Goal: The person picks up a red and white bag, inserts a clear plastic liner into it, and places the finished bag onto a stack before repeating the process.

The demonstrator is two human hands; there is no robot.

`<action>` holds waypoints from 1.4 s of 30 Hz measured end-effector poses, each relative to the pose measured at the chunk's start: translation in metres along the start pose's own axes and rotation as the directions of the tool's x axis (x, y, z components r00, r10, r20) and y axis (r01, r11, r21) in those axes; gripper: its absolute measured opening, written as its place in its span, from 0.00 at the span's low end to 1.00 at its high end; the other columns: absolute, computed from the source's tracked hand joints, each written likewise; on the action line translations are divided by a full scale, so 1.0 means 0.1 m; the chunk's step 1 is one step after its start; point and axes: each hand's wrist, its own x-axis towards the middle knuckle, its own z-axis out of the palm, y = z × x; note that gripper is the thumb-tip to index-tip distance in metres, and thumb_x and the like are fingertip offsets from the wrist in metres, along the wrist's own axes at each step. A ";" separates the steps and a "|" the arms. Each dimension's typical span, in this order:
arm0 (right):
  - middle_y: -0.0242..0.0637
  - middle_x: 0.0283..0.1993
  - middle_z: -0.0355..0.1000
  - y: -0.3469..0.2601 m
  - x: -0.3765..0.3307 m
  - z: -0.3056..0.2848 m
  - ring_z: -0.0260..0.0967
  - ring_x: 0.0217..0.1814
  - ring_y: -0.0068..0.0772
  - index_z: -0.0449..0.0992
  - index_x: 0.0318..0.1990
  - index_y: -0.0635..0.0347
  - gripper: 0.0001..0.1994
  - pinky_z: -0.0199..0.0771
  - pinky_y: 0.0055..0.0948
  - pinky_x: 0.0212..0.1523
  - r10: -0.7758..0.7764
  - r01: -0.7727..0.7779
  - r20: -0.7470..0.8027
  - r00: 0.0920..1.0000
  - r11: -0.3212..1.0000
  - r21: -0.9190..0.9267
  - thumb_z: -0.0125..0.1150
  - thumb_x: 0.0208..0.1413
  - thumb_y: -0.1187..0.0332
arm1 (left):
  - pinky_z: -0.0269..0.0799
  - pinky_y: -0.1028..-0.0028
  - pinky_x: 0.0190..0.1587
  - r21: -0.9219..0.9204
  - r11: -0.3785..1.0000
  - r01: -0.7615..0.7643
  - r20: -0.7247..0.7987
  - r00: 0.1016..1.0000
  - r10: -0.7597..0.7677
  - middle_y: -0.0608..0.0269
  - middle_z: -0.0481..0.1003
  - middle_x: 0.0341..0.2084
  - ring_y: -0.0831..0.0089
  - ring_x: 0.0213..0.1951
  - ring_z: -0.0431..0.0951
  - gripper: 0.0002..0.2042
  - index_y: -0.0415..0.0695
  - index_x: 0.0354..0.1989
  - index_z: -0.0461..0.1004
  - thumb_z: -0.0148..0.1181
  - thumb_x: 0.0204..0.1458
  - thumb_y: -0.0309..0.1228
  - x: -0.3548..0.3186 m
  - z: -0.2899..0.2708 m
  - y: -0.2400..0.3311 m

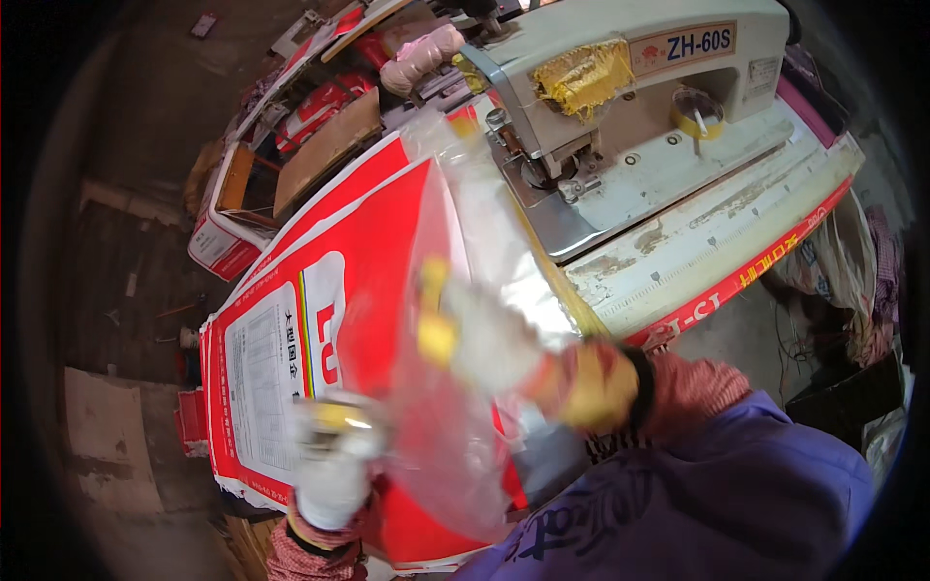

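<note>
A stack of red and white printed sacks (378, 232) lies before me. Over its right side spreads a clear plastic film bag (446, 465), crumpled and partly see-through. My left hand (334, 450), in a white glove with yellow on the fingers, is over the lower part of the top sack, at the film's left edge. Higher up and to the right, my right hand (494, 339) reaches across the film in a white glove with yellow fingertips. Motion smears the fingers of both hands, so their grip on the film or sack cannot be made out.
A grey-white industrial sewing machine (668, 97) stands on a worn pale table (697, 252) at the upper right. A yellow tape roll (697, 114) sits by it. Behind the sacks are a pink wrapped bundle (421, 60) and an open box (232, 208). Flattened cardboard (107, 426) lies at left.
</note>
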 end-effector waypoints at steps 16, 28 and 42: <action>0.36 0.26 0.68 0.80 1.23 0.02 0.65 0.25 0.36 0.71 0.30 0.55 0.11 0.68 0.32 0.29 -0.535 0.152 0.039 0.844 0.308 0.939 0.44 0.51 0.61 | 0.62 0.68 0.23 0.396 0.764 -0.509 0.713 0.695 0.094 0.64 0.72 0.24 0.64 0.23 0.70 0.06 0.44 0.21 0.67 0.59 0.35 0.25 -0.69 0.23 -0.31; 0.39 0.33 0.70 0.09 1.06 0.66 0.69 0.33 0.36 0.67 0.46 0.61 0.20 0.68 0.32 0.34 -0.025 0.014 0.017 1.000 0.878 0.479 0.52 0.49 0.58 | 0.68 0.70 0.31 0.748 -0.020 -0.664 0.573 0.630 0.525 0.59 0.71 0.27 0.62 0.29 0.72 0.19 0.41 0.36 0.71 0.65 0.30 0.23 1.00 0.48 0.29; 0.46 0.30 0.72 -0.15 0.56 0.15 0.71 0.33 0.48 0.67 0.45 0.55 0.18 0.70 0.40 0.30 0.135 -0.255 0.410 0.902 0.933 0.253 0.45 0.52 0.55 | 0.72 0.67 0.21 0.895 -0.444 -0.045 0.304 0.788 0.535 0.63 0.72 0.24 0.66 0.22 0.77 0.05 0.50 0.31 0.70 0.51 0.46 0.32 2.36 0.52 -0.04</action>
